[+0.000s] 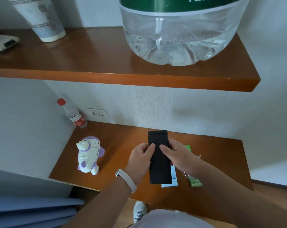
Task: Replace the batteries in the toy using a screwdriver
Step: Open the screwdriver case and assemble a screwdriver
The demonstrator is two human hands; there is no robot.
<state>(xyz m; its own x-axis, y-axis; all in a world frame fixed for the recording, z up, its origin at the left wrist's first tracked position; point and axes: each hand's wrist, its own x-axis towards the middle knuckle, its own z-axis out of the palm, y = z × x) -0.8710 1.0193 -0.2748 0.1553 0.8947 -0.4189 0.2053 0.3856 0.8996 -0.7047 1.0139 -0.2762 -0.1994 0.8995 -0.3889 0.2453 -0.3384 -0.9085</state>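
Observation:
A long black case (158, 155) is held upright above the lower wooden shelf (119, 139). My left hand (140, 157) grips its left side with the thumb on the front. My right hand (177, 155) grips its right side, thumb also on the front. The white and purple airplane toy (88, 154) stands on the shelf to the left, apart from both hands. Green battery packs (194, 182) lie on the shelf under my right forearm. A white and blue card (173, 178) shows beneath the case. No screwdriver is visible.
A small bottle with a red cap (73, 115) leans in the back left corner beside a wall socket (97, 113). On the upper shelf (123, 74) stand a large water jug (179, 33), a paper cup (42, 18) and a white device (3, 42).

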